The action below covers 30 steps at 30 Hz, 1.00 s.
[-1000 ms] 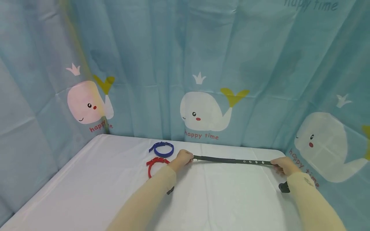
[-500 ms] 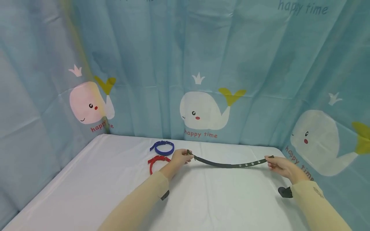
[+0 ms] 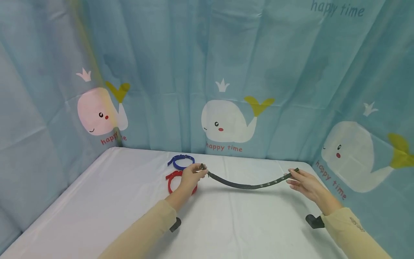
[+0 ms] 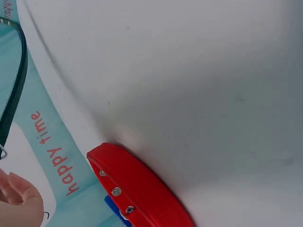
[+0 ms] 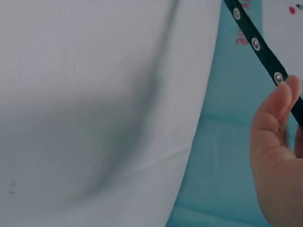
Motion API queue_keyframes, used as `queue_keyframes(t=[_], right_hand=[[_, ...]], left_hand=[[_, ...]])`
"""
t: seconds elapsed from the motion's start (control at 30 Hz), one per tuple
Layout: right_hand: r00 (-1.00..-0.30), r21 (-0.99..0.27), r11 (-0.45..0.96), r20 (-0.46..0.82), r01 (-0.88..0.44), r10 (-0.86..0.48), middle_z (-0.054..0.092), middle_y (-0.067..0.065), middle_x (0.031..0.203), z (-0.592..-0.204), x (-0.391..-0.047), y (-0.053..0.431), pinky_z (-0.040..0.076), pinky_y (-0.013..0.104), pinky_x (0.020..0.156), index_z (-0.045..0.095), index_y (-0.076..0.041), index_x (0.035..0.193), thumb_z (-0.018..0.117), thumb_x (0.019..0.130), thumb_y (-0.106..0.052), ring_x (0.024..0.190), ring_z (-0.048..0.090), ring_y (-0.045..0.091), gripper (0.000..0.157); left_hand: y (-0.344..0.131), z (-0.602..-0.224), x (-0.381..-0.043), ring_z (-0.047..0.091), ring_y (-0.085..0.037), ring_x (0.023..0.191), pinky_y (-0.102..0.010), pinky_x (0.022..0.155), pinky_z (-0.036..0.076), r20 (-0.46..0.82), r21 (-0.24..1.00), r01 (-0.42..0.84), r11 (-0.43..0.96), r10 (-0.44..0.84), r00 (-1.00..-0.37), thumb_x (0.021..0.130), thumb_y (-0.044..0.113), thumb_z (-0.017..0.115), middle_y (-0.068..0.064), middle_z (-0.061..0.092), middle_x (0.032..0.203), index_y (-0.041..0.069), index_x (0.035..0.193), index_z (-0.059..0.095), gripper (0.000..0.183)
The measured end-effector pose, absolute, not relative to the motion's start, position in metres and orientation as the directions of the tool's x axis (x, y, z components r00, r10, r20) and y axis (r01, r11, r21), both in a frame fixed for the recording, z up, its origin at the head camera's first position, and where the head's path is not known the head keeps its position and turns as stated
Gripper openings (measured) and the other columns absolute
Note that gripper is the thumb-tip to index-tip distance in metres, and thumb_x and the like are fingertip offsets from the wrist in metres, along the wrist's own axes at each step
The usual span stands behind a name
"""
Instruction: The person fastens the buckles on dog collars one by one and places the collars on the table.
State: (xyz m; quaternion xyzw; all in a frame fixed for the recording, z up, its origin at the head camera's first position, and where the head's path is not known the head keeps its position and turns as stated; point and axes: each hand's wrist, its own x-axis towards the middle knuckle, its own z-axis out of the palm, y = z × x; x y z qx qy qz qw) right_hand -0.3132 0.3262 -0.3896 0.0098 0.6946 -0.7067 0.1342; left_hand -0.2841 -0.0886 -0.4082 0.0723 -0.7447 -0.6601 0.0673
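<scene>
A dark green collar (image 3: 239, 186) with metal-rimmed holes hangs between my hands in a shallow sag, above the table. My left hand (image 3: 189, 178) pinches its buckle end; a bit of the metal buckle shows past the fingertips in the left wrist view. At the other end, my right hand (image 3: 308, 185) grips the strap near the tip between thumb and fingers, next to the holes (image 5: 255, 44). Behind my left hand, a red collar (image 3: 169, 186) lies looped on the table, partly hidden by that hand. Just beyond it lies a looped blue collar (image 3: 176, 166).
A white cloth covers the table (image 3: 97, 194). Close behind its far edge hangs a blue curtain (image 3: 161, 72) printed with whales, and it continues along the left and right sides. Dark camera parts (image 3: 314, 221) stick out beneath my forearms.
The green collar went from nearly straight to sagging as my hands lifted it, came closer together and moved toward me. The left hand also shifted left, near the red collar.
</scene>
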Motion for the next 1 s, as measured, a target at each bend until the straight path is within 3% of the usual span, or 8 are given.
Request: queue_keyframes(t=[0.1, 0.23, 0.33, 0.47, 0.57, 0.63, 0.73, 1.0], right_hand=[[-0.963, -0.982, -0.06, -0.165, 0.181, -0.213, 0.069, -0.009, 0.099, -0.39, -0.308, 0.32, 0.054, 0.025, 0.079, 0.048, -0.012, 0.119, 0.054, 0.1, -0.023, 0.088, 0.067, 0.009, 0.022], [-0.967, -0.976, -0.109, -0.164, 0.188, -0.193, 0.07, -0.008, 0.095, -0.39, -0.303, 0.312, 0.054, 0.025, 0.08, 0.037, 0.004, 0.137, 0.057, 0.099, -0.014, 0.085, 0.067, 0.009, 0.047], [-0.972, -0.976, -0.116, -0.165, 0.185, -0.165, 0.069, -0.008, 0.092, -0.388, -0.299, 0.306, 0.054, 0.024, 0.079, 0.019, 0.013, 0.144, 0.059, 0.097, -0.007, 0.083, 0.067, 0.008, 0.066], [-0.975, -0.971, -0.155, -0.156, 0.18, -0.156, 0.07, -0.005, 0.092, -0.384, -0.291, 0.299, 0.054, 0.024, 0.078, 0.036, 0.009, 0.135, 0.061, 0.094, -0.001, 0.081, 0.068, 0.009, 0.049], [-0.974, -0.965, -0.187, -0.152, 0.182, -0.166, 0.07, -0.003, 0.093, -0.383, -0.287, 0.293, 0.054, 0.025, 0.078, 0.054, -0.003, 0.115, 0.061, 0.093, 0.002, 0.082, 0.067, 0.009, 0.023], [-0.972, -0.961, -0.201, -0.156, 0.19, -0.173, 0.07, -0.002, 0.094, -0.383, -0.284, 0.289, 0.054, 0.025, 0.078, 0.061, -0.011, 0.102, 0.061, 0.093, 0.003, 0.082, 0.067, 0.01, 0.016], [-0.97, -0.959, -0.194, -0.175, 0.207, -0.169, 0.07, -0.003, 0.093, -0.382, -0.281, 0.284, 0.054, 0.025, 0.077, 0.063, -0.016, 0.094, 0.061, 0.093, 0.001, 0.082, 0.066, 0.009, 0.017], [-0.973, -0.963, -0.17, -0.19, 0.211, -0.133, 0.07, -0.008, 0.093, -0.377, -0.271, 0.262, 0.051, 0.022, 0.073, 0.051, -0.009, 0.109, 0.062, 0.095, -0.008, 0.082, 0.06, 0.008, 0.017]], left_hand=[[-0.093, -0.406, -0.279, 0.066, -0.019, 0.084, -0.039, 0.091, 0.05, -0.009, 0.996, -0.025, 0.082, -0.198, -0.98, 0.088, 0.013, 0.072, -0.01, 0.07, 0.106, 0.001, 0.114, 0.067, 0.029], [-0.098, -0.405, -0.269, 0.067, -0.02, 0.084, -0.036, 0.089, 0.051, -0.011, 0.996, -0.03, 0.086, -0.215, -0.976, 0.087, 0.013, 0.073, -0.01, 0.07, 0.108, 0.001, 0.113, 0.067, 0.029], [-0.1, -0.403, -0.262, 0.066, -0.024, 0.09, -0.035, 0.087, 0.052, -0.009, 0.993, -0.035, 0.111, -0.229, -0.973, 0.086, 0.012, 0.075, -0.011, 0.07, 0.108, 0.003, 0.11, 0.069, 0.027], [-0.102, -0.4, -0.254, 0.063, -0.023, 0.094, -0.034, 0.086, 0.053, -0.003, 0.988, -0.041, 0.147, -0.25, -0.968, 0.084, 0.015, 0.077, -0.009, 0.07, 0.107, 0.004, 0.109, 0.072, 0.028], [-0.105, -0.399, -0.25, 0.064, -0.026, 0.092, -0.035, 0.086, 0.052, 0.002, 0.988, -0.04, 0.149, -0.268, -0.963, 0.084, 0.019, 0.078, -0.009, 0.071, 0.103, 0.004, 0.109, 0.073, 0.029], [-0.107, -0.4, -0.248, 0.065, -0.029, 0.09, -0.036, 0.087, 0.052, 0.011, 0.991, -0.024, 0.129, -0.271, -0.963, 0.085, 0.018, 0.077, -0.008, 0.072, 0.1, 0.003, 0.109, 0.073, 0.029], [-0.11, -0.4, -0.245, 0.067, -0.029, 0.086, -0.034, 0.086, 0.052, 0.035, 0.995, 0.01, 0.095, -0.256, -0.966, 0.086, 0.016, 0.075, -0.009, 0.072, 0.097, -0.001, 0.11, 0.071, 0.029], [-0.117, -0.398, -0.237, 0.061, -0.016, 0.076, -0.033, 0.079, 0.046, 0.067, 0.991, 0.036, 0.13, -0.244, -0.968, 0.089, 0.018, 0.072, -0.004, 0.07, 0.089, 0.002, 0.11, 0.071, 0.026]])
